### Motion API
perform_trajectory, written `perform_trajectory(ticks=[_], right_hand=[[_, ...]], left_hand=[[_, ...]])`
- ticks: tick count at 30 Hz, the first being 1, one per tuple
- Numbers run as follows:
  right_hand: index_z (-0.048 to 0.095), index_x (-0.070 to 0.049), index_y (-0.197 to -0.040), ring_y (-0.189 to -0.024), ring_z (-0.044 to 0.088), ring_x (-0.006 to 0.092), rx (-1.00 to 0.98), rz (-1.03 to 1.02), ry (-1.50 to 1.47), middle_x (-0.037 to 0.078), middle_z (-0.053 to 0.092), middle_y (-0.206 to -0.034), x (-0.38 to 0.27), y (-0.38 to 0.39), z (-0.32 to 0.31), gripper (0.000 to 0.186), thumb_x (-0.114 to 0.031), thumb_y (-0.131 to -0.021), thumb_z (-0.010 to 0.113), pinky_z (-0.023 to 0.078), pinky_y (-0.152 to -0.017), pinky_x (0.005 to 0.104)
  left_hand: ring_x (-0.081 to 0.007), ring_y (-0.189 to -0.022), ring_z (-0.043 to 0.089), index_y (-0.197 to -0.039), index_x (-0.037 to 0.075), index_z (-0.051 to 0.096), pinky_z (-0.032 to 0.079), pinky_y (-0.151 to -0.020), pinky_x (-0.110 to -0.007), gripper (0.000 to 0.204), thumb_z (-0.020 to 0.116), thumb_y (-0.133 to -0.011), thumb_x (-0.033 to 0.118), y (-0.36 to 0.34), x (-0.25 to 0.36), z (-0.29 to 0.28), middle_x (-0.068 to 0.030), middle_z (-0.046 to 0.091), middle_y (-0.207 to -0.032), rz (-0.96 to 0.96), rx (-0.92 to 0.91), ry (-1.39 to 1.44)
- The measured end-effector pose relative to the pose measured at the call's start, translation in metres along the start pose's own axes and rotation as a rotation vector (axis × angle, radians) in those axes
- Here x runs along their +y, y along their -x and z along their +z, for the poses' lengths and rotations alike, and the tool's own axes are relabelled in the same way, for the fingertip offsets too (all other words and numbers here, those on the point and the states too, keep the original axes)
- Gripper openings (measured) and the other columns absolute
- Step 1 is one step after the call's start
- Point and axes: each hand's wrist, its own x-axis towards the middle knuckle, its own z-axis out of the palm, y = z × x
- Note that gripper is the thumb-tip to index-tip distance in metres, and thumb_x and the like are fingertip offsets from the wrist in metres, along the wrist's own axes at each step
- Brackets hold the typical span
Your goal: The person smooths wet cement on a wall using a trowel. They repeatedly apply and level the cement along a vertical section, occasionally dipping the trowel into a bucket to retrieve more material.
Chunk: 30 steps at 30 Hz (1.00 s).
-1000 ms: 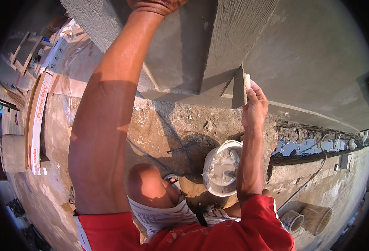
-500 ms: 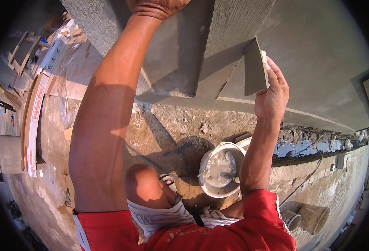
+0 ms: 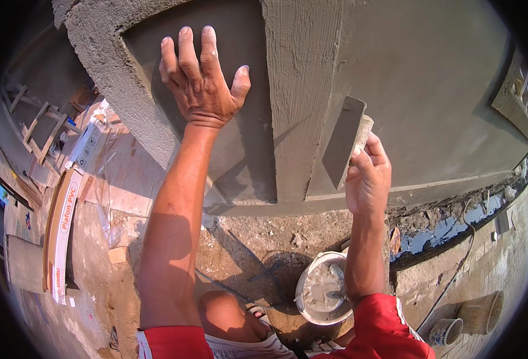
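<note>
My left hand [image 3: 198, 84] is raised with its fingers spread, over the recessed grey panel [image 3: 240, 66] of a plastered wall; whether the palm touches it I cannot tell. My right hand [image 3: 368, 176] grips a plastering trowel [image 3: 345, 140] by its pale handle. The flat blade is tilted, one edge close to the smooth grey wall [image 3: 419, 78], just right of a rough raised plaster band [image 3: 297, 78]. Below my right forearm stands a white bucket [image 3: 303, 293] with wet grey mortar [image 3: 325, 286] and what looks like a tool in it.
At the left lies a long white and brown carton [image 3: 63, 233], with a wooden frame [image 3: 40, 131] beyond it. A water-filled ditch [image 3: 437, 230] runs along the wall's foot at the right. Two more buckets [image 3: 481, 312] stand at lower right. Dirt ground [image 3: 234, 239] lies below the wall.
The view has shifted upward, showing more wall. My left hand, mostly cut off at the top before, is now fully in sight. My right hand still holds the trowel, its blade now more tilted.
</note>
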Motion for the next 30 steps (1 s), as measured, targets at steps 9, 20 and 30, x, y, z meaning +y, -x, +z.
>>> perform_trajectory(ticks=[9,20,30], right_hand=[[0.056,0.0,-0.109,-0.086,0.058,0.0137,0.089,-0.639,0.783,0.006,0.057,-0.091,-0.009,-0.058,0.05,0.031,0.001,-0.08,0.068,0.05,-0.074,0.0296],[0.055,0.0,-0.106,-0.091,0.055,0.0321,-0.14,-0.89,1.214,0.014,0.054,-0.097,0.023,-0.045,0.052,0.038,0.008,-0.071,0.067,0.047,-0.079,0.0415],[0.06,-0.004,-0.11,-0.097,0.055,0.0302,-0.17,-1.17,1.274,0.011,0.06,-0.107,-0.077,-0.105,0.076,0.036,0.007,-0.077,0.064,0.048,-0.084,0.0407]], left_hand=[[-0.0431,-0.138,0.025,-0.144,0.006,0.041,0.026,-0.108,-0.058,0.072,0.045,-0.089,0.053,-0.005,0.006,-0.009,-0.0166,0.032,-0.145,-0.021,-0.038,-0.036],[-0.0435,-0.139,0.026,-0.144,0.007,0.041,0.026,-0.108,-0.059,0.074,0.048,-0.087,0.053,-0.002,0.008,-0.01,-0.0169,0.032,-0.146,-0.05,-0.05,-0.003],[-0.0427,-0.138,0.026,-0.144,0.008,0.043,0.026,-0.109,-0.058,0.074,0.049,-0.087,0.055,-0.002,0.004,-0.007,-0.0155,0.033,-0.146,-0.049,-0.031,0.0]])
